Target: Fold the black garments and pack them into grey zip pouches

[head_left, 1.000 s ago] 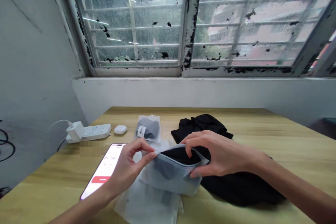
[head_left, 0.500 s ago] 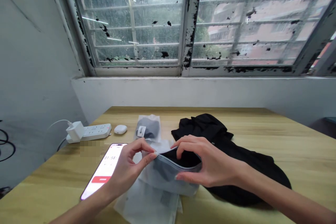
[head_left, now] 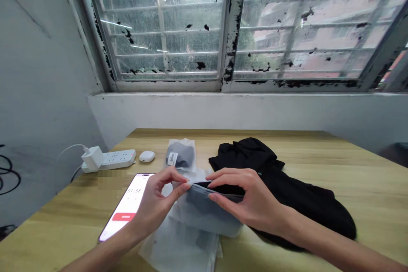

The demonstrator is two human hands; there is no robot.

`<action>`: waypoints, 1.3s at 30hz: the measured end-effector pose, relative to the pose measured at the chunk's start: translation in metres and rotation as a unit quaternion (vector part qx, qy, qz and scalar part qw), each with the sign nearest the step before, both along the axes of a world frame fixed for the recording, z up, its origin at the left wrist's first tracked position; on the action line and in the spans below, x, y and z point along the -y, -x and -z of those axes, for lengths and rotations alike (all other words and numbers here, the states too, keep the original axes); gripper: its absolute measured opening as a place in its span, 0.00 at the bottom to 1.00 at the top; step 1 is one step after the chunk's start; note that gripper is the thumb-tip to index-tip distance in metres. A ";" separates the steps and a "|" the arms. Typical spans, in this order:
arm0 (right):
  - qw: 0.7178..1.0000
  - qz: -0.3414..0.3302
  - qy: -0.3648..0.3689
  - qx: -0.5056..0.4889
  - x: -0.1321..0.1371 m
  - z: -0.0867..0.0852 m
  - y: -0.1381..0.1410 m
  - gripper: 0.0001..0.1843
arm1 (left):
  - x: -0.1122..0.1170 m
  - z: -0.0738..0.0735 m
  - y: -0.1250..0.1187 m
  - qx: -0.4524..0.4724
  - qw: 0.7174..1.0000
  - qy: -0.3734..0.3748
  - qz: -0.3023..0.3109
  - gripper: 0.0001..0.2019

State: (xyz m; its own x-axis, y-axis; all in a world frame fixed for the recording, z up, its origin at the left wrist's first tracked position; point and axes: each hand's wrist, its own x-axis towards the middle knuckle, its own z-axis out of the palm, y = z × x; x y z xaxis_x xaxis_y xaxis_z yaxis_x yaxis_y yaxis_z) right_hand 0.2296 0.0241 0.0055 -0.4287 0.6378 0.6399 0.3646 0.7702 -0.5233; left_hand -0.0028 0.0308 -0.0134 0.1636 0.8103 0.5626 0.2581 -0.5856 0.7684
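A frosted plastic bag holding a folded black garment rests on the wooden table in front of me. My left hand pinches the bag's upper left corner between thumb and forefinger. My right hand presses thumb and fingers together along the bag's top edge, which is nearly flat, with a thin strip of black cloth showing above it. Under the bag lie more flat frosted bags.
A pile of black clothing spreads to the right of my hands. A phone with a timer screen lies at left. Farther back are a packed bag with a barcode label, a white earbud case and a power strip.
The bag's mouth, gaping wide a second ago, has been pressed nearly closed. My right hand came out of the opening and now pinches along the top edge. My left hand stayed put.
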 end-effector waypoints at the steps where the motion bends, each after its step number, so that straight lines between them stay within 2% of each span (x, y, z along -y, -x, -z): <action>1: 1.000 0.001 0.001 -0.010 0.000 0.001 0.001 0.04 | 0.000 0.000 0.000 0.001 1.000 0.000 0.001 0.10; 10: 0.996 0.020 0.062 -0.060 0.001 0.003 0.007 0.07 | 0.001 0.002 0.000 0.012 1.000 0.005 0.015 0.09; 20: 0.999 0.003 -0.006 -0.042 0.003 0.003 0.011 0.10 | 0.005 -0.007 -0.003 -0.039 0.999 -0.027 0.016 0.12; 28: 1.000 0.005 0.006 -0.004 0.002 0.000 0.011 0.01 | 0.006 -0.005 -0.005 -0.046 0.997 -0.055 0.009 0.10; 32: 1.000 -0.004 0.013 -0.013 0.001 0.002 0.013 0.06 | 0.007 -0.006 -0.005 -0.054 0.996 -0.066 0.000 0.10; 39: 0.999 -0.011 -0.006 -0.048 0.001 0.011 0.018 0.11 | 0.009 -0.004 -0.006 -0.048 0.996 -0.077 0.021 0.07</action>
